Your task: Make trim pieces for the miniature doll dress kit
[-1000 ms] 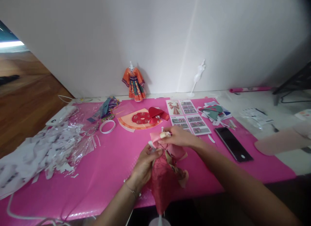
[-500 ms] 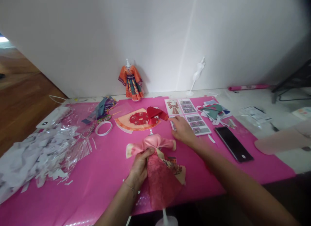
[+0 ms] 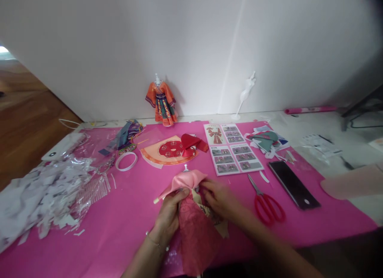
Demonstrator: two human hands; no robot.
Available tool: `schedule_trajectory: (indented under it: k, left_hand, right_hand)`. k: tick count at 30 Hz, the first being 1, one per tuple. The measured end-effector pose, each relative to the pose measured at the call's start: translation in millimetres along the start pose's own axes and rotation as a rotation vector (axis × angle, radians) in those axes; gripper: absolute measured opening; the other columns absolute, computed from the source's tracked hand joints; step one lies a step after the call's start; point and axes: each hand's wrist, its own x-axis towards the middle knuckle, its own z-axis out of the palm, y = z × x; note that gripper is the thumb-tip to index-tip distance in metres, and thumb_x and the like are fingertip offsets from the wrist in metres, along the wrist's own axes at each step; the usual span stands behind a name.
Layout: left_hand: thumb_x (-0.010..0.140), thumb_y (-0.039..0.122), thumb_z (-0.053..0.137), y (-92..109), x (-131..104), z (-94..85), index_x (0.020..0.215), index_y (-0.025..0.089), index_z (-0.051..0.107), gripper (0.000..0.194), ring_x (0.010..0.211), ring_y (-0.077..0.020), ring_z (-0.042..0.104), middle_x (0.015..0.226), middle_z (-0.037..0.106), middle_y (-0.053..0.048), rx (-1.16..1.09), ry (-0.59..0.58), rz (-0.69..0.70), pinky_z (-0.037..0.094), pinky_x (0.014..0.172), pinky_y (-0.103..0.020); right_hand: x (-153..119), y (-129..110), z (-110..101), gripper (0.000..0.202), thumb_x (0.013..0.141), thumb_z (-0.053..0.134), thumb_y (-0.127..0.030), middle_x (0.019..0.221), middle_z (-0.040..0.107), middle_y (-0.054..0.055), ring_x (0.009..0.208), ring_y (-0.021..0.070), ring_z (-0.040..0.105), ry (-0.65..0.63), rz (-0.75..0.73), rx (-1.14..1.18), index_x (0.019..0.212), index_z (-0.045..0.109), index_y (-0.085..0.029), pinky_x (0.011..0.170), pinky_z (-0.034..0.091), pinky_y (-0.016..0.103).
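A pink and rose-red doll dress on a small dress form is in front of me, with the form's white neck showing above the collar. My left hand grips it at the waist, thumb on the front. On the other side, my right hand is slightly blurred, its curled fingers on the cloth under the pink sleeve. A cream patterned strip hangs down between the hands. Beyond the dress lie a fan-shaped peach and red cloth piece and a folded red cloth.
Red-handled scissors, a phone and a printed instruction sheet lie to the right. White scraps and a tape roll are left. A dressed orange doll form and a bare white form stand behind.
My right hand has moved from beside the red cloth back toward me and onto the dress. The scissors and the whole instruction sheet are now uncovered. The dress sits slightly lower in view.
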Motion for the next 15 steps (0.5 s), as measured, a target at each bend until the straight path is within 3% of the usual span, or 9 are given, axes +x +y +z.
schedule_trajectory:
  k: [3,6,10,13,15]
  left_hand:
    - [0.058,0.009,0.077,-2,0,1.9,0.067,0.012,0.062,0.018,0.051,-0.0133,0.063,0.058,0.066,-0.002,0.009,-0.016,-0.012,0.054,0.058,-0.025]
    - [0.056,0.011,0.078,-2,3,3.0,0.068,0.012,0.062,0.02,0.053,-0.0147,0.064,0.061,0.067,-0.003,0.03,-0.027,-0.009,0.056,0.063,-0.029]
    - [0.053,0.016,0.08,-5,7,3.8,0.072,0.011,0.064,0.026,0.062,-0.0217,0.068,0.065,0.07,-0.006,0.085,-0.016,0.044,0.057,0.068,-0.036]
    - [0.055,0.024,0.08,-10,10,3.1,0.073,0.012,0.065,0.026,0.068,-0.0245,0.07,0.067,0.071,-0.007,0.151,0.013,0.138,0.056,0.071,-0.037]
    - [0.059,0.03,0.079,-13,13,0.8,0.078,0.013,0.066,0.028,0.075,-0.0246,0.07,0.073,0.073,-0.007,0.208,0.038,0.229,0.055,0.076,-0.036]
  right_hand:
    - [8,9,4,0.024,0.083,0.045,-0.014,0.094,0.068,0.005,0.085,0.0183,0.061,-0.044,0.037,0.132,0.098,0.063,-0.019,0.074,0.045,0.027]
    - [15,18,6,0.021,0.083,0.048,-0.02,0.087,0.068,0.003,0.073,0.0155,0.062,-0.116,0.068,0.188,0.098,0.062,-0.017,0.064,0.046,0.024]
    - [19,24,5,0.021,0.083,0.053,-0.031,0.057,0.057,-0.002,0.049,0.0109,0.05,-0.185,0.139,0.154,0.07,0.061,-0.016,0.048,0.035,0.021]
    - [19,21,2,0.027,0.079,0.055,-0.03,0.05,0.05,-0.003,0.046,0.0096,0.043,-0.164,0.183,0.077,0.056,0.055,-0.016,0.045,0.027,0.022]
    - [19,18,1,0.02,0.077,0.054,-0.025,0.055,0.053,-0.002,0.051,0.0102,0.045,-0.106,0.201,0.028,0.06,0.057,-0.016,0.047,0.026,0.022]
